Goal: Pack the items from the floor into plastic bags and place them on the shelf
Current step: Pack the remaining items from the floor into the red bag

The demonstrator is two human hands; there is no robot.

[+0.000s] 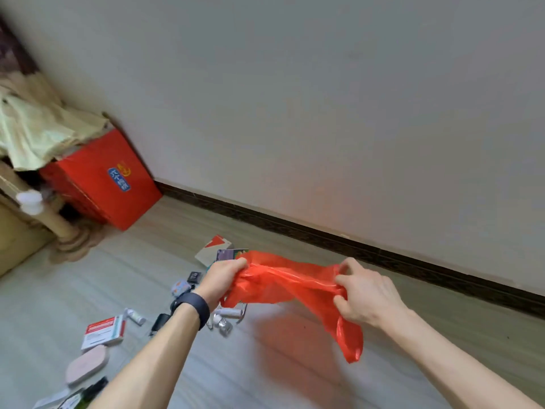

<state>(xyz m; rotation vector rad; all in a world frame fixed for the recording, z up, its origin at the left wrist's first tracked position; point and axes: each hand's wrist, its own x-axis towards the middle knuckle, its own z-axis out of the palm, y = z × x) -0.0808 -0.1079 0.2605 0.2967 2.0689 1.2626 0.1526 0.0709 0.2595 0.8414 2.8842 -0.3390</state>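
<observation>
- Nearest, at seven o'clock from the hands, a pink oval case (87,364) and a red-and-white box (103,332) lie on the floor (295,379), not yet packed.
- The left hand (224,276), with a dark wristband (191,308), has its grip closed round one bunched end of the red plastic bag (283,281).
- The right hand (365,293) pinches the other end, its fingers curled on the film. A loose tail hangs toward five o'clock.
- The bag's long axis runs nine to three o'clock between the two grips, clear of the floor. It probably needs working open next; I cannot tell which end is the mouth.
- Small bottles (227,312) lie at six o'clock just below the left hand, so that hand is nearer for loading.
- Farther off, a flat white-and-red box (212,249) lies at twelve o'clock from the left hand, and a red carton (100,178) stands at ten o'clock by the wall.
- No shelf shows clearly.
</observation>
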